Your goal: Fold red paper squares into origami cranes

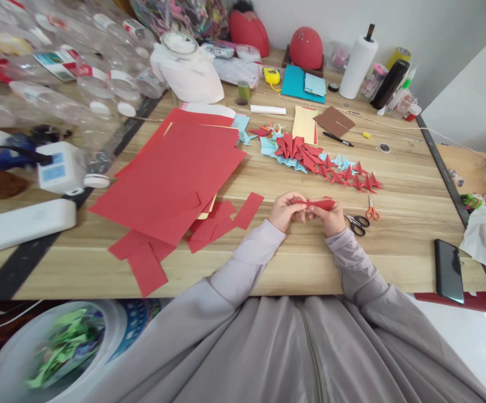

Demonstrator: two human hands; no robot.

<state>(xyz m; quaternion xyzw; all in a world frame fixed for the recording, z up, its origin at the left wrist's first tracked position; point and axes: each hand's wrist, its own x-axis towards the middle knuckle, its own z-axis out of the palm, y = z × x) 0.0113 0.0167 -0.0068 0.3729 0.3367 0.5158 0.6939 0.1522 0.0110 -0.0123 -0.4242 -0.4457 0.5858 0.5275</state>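
A narrow folded piece of red paper (323, 205) is pinched between my two hands, just above the table. My left hand (285, 210) closes on its left end, fingers pressed together. On the right, my right hand (330, 216) grips the wider part, thumb on top. Beyond my hands lie folded red paper pieces (295, 148) mixed with light blue folded paper pieces (282, 159), some pointed like stars or cranes. Cut red paper strips (249, 210) lie left of my left hand, beside large red paper sheets (175, 173).
Black-handled scissors (357, 224) and small orange scissors (372, 211) lie right of my right hand. A phone (449, 271) rests near the right edge. Plastic bottles (95, 84) crowd the left. A paper roll (358, 67) stands at the back; a bin (112, 330) sits below the table.
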